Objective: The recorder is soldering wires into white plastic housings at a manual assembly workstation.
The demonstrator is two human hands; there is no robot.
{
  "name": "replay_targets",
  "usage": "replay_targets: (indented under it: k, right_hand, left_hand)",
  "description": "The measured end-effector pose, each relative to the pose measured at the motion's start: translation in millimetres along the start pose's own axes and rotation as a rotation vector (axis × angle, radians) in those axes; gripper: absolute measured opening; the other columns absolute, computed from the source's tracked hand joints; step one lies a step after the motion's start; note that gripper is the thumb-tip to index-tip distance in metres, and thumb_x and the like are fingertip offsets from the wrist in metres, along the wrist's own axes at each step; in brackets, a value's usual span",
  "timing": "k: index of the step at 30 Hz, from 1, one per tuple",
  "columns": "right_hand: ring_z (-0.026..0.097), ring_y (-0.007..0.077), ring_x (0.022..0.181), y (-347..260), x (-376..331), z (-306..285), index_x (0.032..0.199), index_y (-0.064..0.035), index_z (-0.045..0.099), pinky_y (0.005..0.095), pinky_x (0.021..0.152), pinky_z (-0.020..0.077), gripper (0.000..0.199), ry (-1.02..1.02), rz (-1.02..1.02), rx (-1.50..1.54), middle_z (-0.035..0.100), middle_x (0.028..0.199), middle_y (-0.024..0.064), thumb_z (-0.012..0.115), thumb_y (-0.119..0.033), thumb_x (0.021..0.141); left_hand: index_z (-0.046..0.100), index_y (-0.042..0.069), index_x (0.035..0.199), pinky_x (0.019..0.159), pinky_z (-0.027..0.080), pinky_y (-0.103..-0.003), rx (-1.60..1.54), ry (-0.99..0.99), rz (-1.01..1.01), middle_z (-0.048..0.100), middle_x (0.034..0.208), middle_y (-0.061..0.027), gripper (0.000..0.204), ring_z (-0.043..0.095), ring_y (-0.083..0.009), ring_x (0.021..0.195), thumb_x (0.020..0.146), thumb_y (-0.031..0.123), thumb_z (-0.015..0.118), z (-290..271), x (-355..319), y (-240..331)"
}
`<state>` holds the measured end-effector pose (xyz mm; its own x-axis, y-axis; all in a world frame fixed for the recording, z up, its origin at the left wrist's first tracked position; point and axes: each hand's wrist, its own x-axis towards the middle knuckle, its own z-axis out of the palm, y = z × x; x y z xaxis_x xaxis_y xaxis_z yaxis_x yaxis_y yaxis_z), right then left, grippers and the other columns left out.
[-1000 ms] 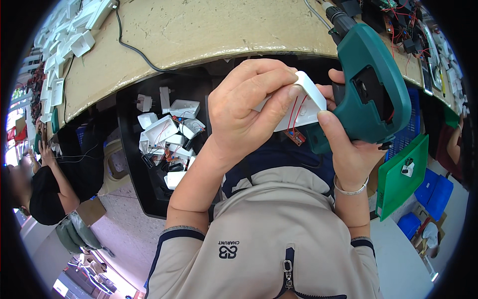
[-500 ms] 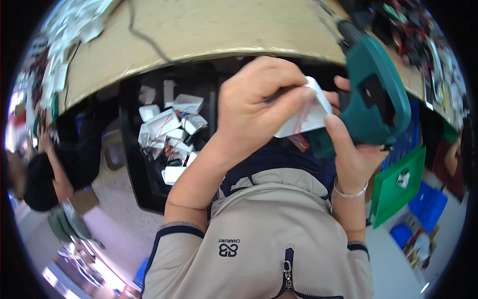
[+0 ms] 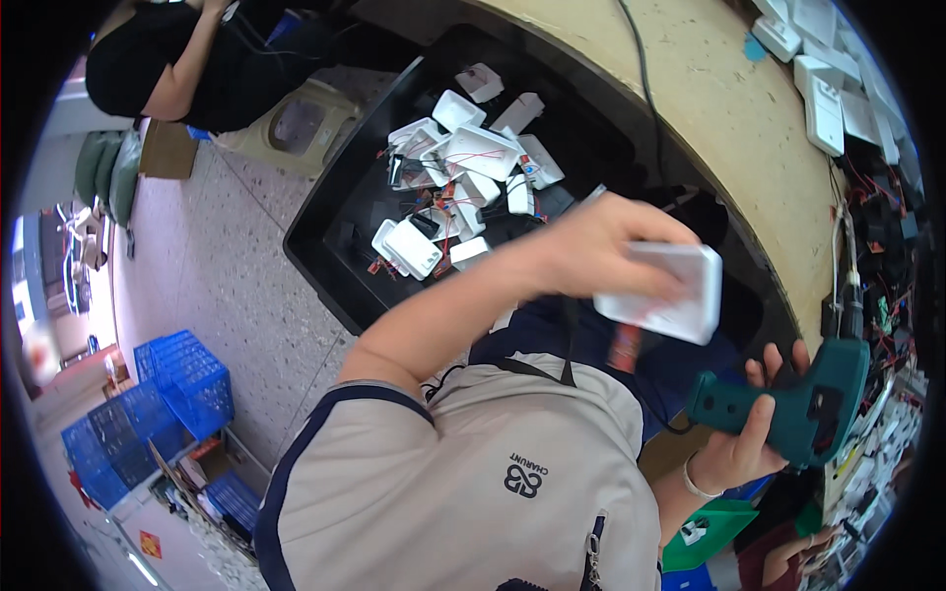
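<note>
My left hand [image 3: 616, 246] grips a white plastic housing [image 3: 698, 300], a shallow open box blurred by motion. A small red circuit board [image 3: 624, 347] dangles below it. On the right, my right hand [image 3: 741, 448] is wrapped round the handle of a dark green pistol-shaped power tool [image 3: 836, 404] with a black front end. A gap separates the housing from the tool. To the left of my left hand, a black bin [image 3: 320, 231] holds a heap of white housings [image 3: 483, 153] with thin red wires and small boards.
The wooden bench [image 3: 709, 128] curves along the far side, a grey cable [image 3: 642, 69] over its edge. More white housings [image 3: 826, 113] lie on it at right. A seated co-worker [image 3: 148, 59], beige stool [image 3: 296, 128], blue crates [image 3: 187, 379] and green bin [image 3: 714, 537] surround me.
My view has swung left, bringing more of the black bin in. The housing has come away from beside the green tool, still in my left hand. My right hand keeps hold of the tool.
</note>
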<state>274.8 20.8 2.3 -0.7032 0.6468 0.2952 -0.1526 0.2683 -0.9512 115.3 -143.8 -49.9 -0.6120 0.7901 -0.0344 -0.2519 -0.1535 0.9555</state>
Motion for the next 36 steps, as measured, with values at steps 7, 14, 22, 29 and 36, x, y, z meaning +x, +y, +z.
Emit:
replay_targets:
  k: [7,14,22,29,36]
  right_hand:
    - [0.056,0.0306,0.098,-2,2,-22,0.129,0.0079,0.028,0.0327,0.074,0.0510,0.062,0.009,-0.101,-0.025,0.044,0.121,0.0263,0.059,-0.012,0.078]
    - [0.057,0.0265,0.096,4,-1,-41,0.129,0.0065,0.029,0.0328,0.073,0.0509,0.067,0.060,-0.062,0.088,0.044,0.121,0.0232,0.064,-0.016,0.076]
    - [0.057,0.0223,0.094,8,5,-58,0.126,0.0045,0.033,0.0319,0.076,0.0505,0.063,0.078,-0.004,0.157,0.046,0.119,0.0196,0.065,-0.016,0.076]
    - [0.057,0.0218,0.090,13,13,-52,0.125,0.0050,0.033,0.0319,0.073,0.0511,0.064,0.175,0.052,0.107,0.047,0.116,0.0196,0.066,-0.016,0.075]
    - [0.059,0.0222,0.084,18,17,-60,0.122,0.0060,0.037,0.0322,0.069,0.0520,0.061,0.272,0.097,0.128,0.052,0.110,0.0199,0.067,-0.014,0.072]
  left_hand:
    - [0.062,-0.003,0.096,0.071,0.046,-0.026,0.483,0.382,-0.393,0.062,0.084,-0.0029,0.035,0.056,-0.0102,0.075,0.064,0.009,0.070,-135,-134,52]
    - [0.057,-0.002,0.108,0.078,0.046,-0.028,0.798,0.191,-0.724,0.062,0.096,-0.0084,0.043,0.058,-0.0145,0.087,0.071,0.016,0.072,-156,-113,65]
    - [0.058,0.000,0.097,0.072,0.045,-0.037,1.473,0.535,0.588,0.061,0.088,-0.0168,0.019,0.058,-0.0320,0.083,0.083,0.011,0.050,-159,132,128]
    - [0.063,0.009,0.092,0.076,0.044,-0.043,2.059,0.581,-0.099,0.064,0.090,-0.0133,0.021,0.059,-0.0318,0.088,0.076,0.016,0.052,-184,260,124]
    - [0.064,0.003,0.082,0.064,0.045,-0.036,1.504,0.537,0.655,0.061,0.078,-0.0134,0.010,0.059,-0.0282,0.072,0.074,0.009,0.062,-123,182,115]
